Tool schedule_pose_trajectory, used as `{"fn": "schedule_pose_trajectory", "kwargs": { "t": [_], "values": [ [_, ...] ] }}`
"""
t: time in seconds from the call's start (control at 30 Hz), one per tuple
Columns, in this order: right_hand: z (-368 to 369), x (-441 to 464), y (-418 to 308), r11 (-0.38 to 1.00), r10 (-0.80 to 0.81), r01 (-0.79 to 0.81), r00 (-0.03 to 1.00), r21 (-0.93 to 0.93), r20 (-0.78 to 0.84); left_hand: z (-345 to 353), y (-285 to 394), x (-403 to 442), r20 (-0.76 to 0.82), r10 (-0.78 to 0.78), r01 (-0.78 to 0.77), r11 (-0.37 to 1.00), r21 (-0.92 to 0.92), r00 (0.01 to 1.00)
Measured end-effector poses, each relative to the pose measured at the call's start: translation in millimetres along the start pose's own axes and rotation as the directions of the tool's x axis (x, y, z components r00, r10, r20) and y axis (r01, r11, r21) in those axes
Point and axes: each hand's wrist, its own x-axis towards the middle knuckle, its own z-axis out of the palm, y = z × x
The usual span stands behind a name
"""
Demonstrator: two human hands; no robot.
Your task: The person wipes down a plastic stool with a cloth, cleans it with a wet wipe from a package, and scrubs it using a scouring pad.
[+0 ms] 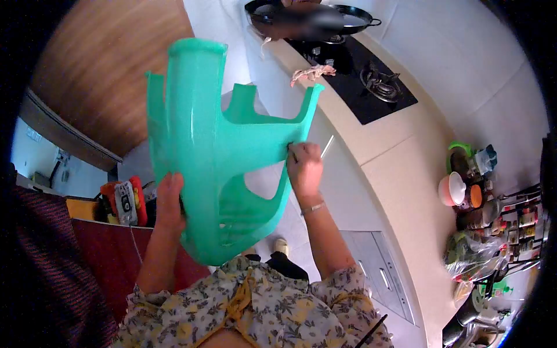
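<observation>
A green plastic stool is held up tilted in front of my body, with its legs pointing up and to the right. My left hand grips the stool's lower left edge, the thumb flat on the outside and the other fingers mostly hidden behind it. My right hand is closed in a fist against the stool's right side panel, near one leg. A small dark bit shows at its fingertips, too small to name. A bracelet circles the right wrist.
On the right, a curved counter carries a black gas stove, a crumpled pinkish cloth, a pink pot with a white lid, a plastic bag and several jars. Black pans stand at the back. Packages sit at left.
</observation>
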Motion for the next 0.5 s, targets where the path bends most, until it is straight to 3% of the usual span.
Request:
{"fn": "schedule_pose_trajectory", "kwargs": {
  "t": [0.1,0.17,0.2,0.23,0.27,0.3,0.33,0.37,0.4,0.5],
  "values": [
    [8,4,12,0.998,0.027,-0.027,1.000,-0.059,-0.014,-2,3,1,0.001,-0.048,0.048,0.999,-0.017,0.999],
    [8,-12,23,0.993,-0.002,0.007,0.999,-0.118,0.048,1,0,6,-0.015,-0.052,0.048,0.978,-0.203,0.999],
    [7,-21,25,0.985,0.118,-0.079,0.957,-0.155,0.265,-14,-18,12,-0.019,-0.054,0.049,0.977,-0.208,0.998],
    [8,-30,29,0.966,0.237,-0.156,0.853,-0.207,0.464,-43,-47,22,-0.058,0.184,-0.157,0.935,0.318,0.981],
    [14,-40,45,0.975,0.210,-0.222,0.899,-0.012,0.385,-53,-53,23,-0.016,0.295,-0.236,0.795,0.559,0.955],
    [9,-25,29,0.976,0.202,-0.217,0.899,-0.004,0.389,-59,-55,24,0.026,0.402,-0.279,0.588,0.759,0.915],
    [1,-10,12,0.899,0.392,-0.424,0.890,0.108,0.231,-61,-55,23,0.006,0.329,-0.254,0.717,0.649,0.944],
    [-3,1,0,0.768,0.587,-0.590,0.804,0.249,0.094,-57,-50,21,0.003,0.252,-0.216,0.824,0.523,0.968],
    [3,8,0,0.850,0.500,-0.485,0.866,0.207,-0.025,-50,-43,21,0.018,0.174,-0.168,0.909,0.383,0.985],
    [4,25,-30,0.777,0.551,-0.509,0.834,0.370,-0.008,-17,-22,21,0.094,0.032,-0.039,0.997,0.074,0.995]
  ]
}}
